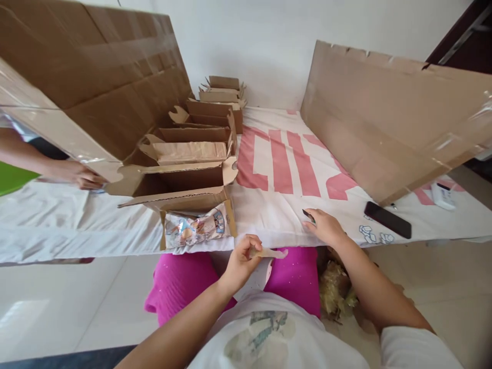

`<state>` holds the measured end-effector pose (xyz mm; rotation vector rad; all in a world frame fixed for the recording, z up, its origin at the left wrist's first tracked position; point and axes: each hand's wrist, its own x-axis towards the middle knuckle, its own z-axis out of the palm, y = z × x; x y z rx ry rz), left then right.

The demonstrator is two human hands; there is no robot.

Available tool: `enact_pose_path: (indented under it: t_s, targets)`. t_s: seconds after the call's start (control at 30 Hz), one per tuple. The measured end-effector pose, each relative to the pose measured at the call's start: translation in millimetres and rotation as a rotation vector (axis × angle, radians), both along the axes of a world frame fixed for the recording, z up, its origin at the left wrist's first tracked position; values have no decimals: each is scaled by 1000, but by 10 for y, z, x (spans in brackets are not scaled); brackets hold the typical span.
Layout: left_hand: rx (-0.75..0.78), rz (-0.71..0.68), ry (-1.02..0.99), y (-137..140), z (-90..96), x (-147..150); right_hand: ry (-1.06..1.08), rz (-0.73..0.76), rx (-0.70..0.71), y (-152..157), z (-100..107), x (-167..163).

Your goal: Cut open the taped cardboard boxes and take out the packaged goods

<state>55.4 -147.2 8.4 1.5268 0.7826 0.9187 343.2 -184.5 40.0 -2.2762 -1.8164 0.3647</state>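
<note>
My left hand, just over the table's front edge, is closed on a crumpled translucent strip that trails to the right above my lap. My right hand rests at the table and grips a small dark tool; its black tip sticks out past the fingers, and its kind is not clear. Left of my left hand lies a shiny printed packet with brown card edges, along the table edge. Right behind the packet stands an open cardboard box, dark inside.
More open boxes run back in a row beside a tall cardboard panel. Another panel stands right. A phone and white device lie at right. Another person's hand is at far left. Crumpled wrapping lies below the table.
</note>
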Motion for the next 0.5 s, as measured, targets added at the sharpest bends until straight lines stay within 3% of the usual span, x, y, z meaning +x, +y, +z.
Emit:
enact_pose_path:
  t_s: [0.13,0.27,0.37,0.43,0.5]
  targets:
    - [111,59,37,-43,38,130,-162,54,-65,188,-170,70]
    - [241,152,118,-28,41,126,-56,46,142,108,-204,-9]
    - [382,129,182,-33,19,116,356,62,272,-99,-169,-258]
    - [508,49,186,-63,-5,140,739,128,161,-257,-163,-482]
    - [615,-63,169,-108,-35,187,969,167,14,-399,-180,-665]
